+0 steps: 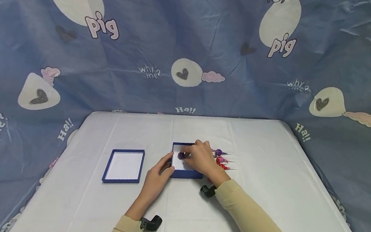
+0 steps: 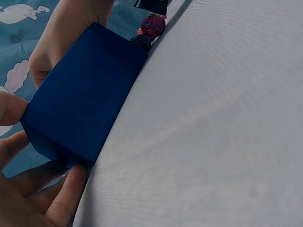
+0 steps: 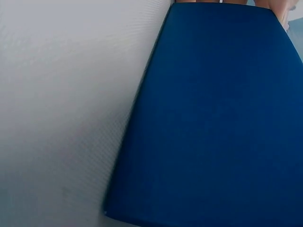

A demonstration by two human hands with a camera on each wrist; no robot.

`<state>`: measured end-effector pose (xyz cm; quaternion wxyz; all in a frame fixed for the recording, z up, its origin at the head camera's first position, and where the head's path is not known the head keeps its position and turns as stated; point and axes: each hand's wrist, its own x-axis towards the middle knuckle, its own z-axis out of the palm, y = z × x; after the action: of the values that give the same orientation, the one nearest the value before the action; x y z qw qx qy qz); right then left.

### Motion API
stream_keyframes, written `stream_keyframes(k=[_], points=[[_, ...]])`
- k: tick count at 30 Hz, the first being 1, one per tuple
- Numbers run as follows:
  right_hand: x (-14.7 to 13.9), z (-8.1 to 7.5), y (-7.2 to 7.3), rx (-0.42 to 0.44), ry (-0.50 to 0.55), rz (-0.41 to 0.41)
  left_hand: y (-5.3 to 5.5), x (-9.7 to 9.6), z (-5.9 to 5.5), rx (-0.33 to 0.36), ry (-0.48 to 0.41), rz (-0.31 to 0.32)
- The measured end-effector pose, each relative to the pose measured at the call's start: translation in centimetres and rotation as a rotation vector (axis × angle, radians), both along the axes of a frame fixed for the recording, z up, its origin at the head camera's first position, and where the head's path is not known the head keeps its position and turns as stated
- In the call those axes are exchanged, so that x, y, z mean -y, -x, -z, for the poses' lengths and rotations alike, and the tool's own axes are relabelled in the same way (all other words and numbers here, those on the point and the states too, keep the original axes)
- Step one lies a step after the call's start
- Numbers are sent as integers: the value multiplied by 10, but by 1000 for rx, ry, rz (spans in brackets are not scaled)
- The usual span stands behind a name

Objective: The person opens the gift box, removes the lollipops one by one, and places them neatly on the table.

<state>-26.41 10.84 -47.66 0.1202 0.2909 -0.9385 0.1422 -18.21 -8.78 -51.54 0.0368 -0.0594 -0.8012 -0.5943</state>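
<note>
A blue box [image 1: 187,174] with a white inside stands open-topped near the middle of the table. My left hand [image 1: 157,177] rests against its left side, fingers touching the wall and the thumb by the near corner; the left wrist view shows the fingertips on the blue wall [image 2: 90,94]. Reaching over the box from the right, my right hand [image 1: 203,158] pinches a purple-wrapped lollipop [image 1: 181,155] inside it. The stick of that lollipop is hidden by the hand. In the right wrist view the box's blue outer wall [image 3: 208,113] blocks sight of the right fingers.
Right of the box lie several wrapped lollipops, among them a purple one [image 1: 218,153] and a red one [image 1: 224,166], their white sticks pointing right. A shallow blue-rimmed lid [image 1: 121,180] lies white side up on the left. The white-covered table [image 1: 177,211] ends at a blue patterned curtain [image 1: 134,93].
</note>
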Motion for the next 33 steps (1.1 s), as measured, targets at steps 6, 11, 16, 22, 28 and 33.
stream_keyframes(k=[6,11,16,22,28,33], points=[[0,1,0,49,26,15,0,1,1,7,5,1],[2,2,0,56,12,33,0,2,3,3,2,1],[4,0,-2,46,-38,51,0,2,4,10,-2,-5],[5,-1,-2,37,-42,67,0,0,3,0,9,-4],[3,2,-2,40,-4,64,0,0,3,-1,9,-7],[3,3,-2,30,14,65,0,-1,3,7,13,-10]])
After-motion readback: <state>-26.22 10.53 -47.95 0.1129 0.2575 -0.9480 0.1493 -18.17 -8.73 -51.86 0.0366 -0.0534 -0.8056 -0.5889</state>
